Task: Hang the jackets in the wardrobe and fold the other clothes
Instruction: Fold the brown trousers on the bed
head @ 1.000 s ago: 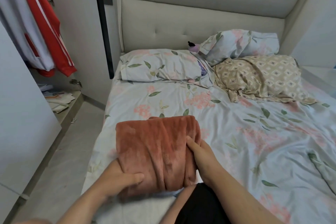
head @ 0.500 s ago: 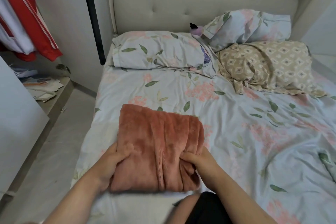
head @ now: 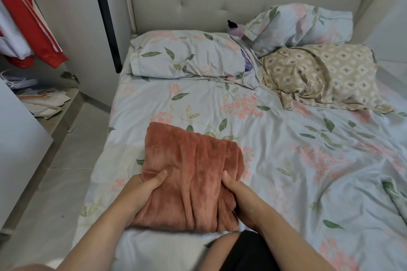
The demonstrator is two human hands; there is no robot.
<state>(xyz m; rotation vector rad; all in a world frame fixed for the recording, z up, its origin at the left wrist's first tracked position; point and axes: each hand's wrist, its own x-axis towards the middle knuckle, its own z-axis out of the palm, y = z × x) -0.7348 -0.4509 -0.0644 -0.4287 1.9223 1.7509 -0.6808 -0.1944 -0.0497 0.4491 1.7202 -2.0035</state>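
Head view. Left hand (head: 141,191) and right hand (head: 240,196) clasp near corners of the rust garment (head: 193,160); up-left of the grip a red jacket (head: 33,17) hangs; folding looks nearly finished.

The rust garment (head: 193,171) hides the fingers of your left hand (head: 141,192) and right hand (head: 242,196), and far up-left of them the edge cuts the red jacket (head: 33,24).

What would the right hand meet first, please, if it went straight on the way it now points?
The rust folded garment it grips: the right hand points forward-left across it. Beyond lies bare sheet, then perhaps the floral pillow.
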